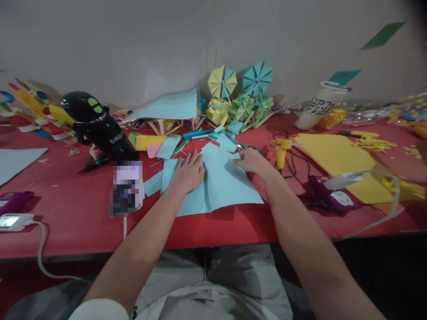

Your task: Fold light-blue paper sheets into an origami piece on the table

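Observation:
A sheet of light blue paper (230,184) with a fold or seam down its middle lies in front of me on the red table. My left hand (190,173) rests flat on its left half, fingers spread. At the sheet's upper right edge, my right hand (251,161) has its fingers curled at a pair of scissors (239,145). The scissors' blades point up and left, and their handles are partly hidden behind the hand. Smaller blue paper pieces (169,146) lie around the sheet's far side.
A yellow glue gun (280,151) with a black cord stands at right, beside yellow sheets (347,164). At left are a black bottle (103,129) and a phone (126,189) on a cable. Folded paper umbrellas (257,79) and a white cup (320,106) stand along the wall.

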A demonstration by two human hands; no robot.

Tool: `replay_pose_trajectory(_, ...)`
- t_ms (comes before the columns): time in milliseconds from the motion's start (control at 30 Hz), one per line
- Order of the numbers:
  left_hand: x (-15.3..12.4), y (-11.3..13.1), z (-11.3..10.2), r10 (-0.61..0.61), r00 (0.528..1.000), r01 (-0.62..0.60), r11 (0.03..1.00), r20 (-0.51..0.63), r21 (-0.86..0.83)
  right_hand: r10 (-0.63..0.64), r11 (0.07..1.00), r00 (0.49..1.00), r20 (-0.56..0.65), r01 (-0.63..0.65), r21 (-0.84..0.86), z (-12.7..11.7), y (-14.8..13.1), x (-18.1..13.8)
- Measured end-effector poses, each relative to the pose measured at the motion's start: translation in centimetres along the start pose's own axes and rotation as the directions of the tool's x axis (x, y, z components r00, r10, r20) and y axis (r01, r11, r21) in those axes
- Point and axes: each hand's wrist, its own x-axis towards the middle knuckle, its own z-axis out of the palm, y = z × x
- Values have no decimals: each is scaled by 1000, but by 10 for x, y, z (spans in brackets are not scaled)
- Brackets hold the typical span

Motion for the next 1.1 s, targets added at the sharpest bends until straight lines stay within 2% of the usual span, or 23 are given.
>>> replay_pose_trajectory(167,1,-1,1,6,1000,-6,1000,8,4,29,995,1000,-9,-28,92,-6,0,-4)
replay_pose_trajectory(333,2,-4,3,0,1000,0,1000,4,-8,73,973,995,72,-87,214,-15,2,-8)
replay_pose_trajectory(633,2,-4,1,10,999,-10,1000,31,-4,-4,996,992,125,-8,94,-11,8,-4)
replay_pose_trajectory(900,1,-2,-1,-6,998,3,999,69,36,0,998,988,157,-9,59,-15,6,-7)
replay_pose_trajectory(1000,0,-2,-2,-10,997,6,998,73,63,42,991,988,149,-60,117,-23,2,-13)
replay_pose_trajectory(1100,2,-2,-3,-15,996,8,997,91,76,81,961,976,202,-131,244,-31,-2,-19)
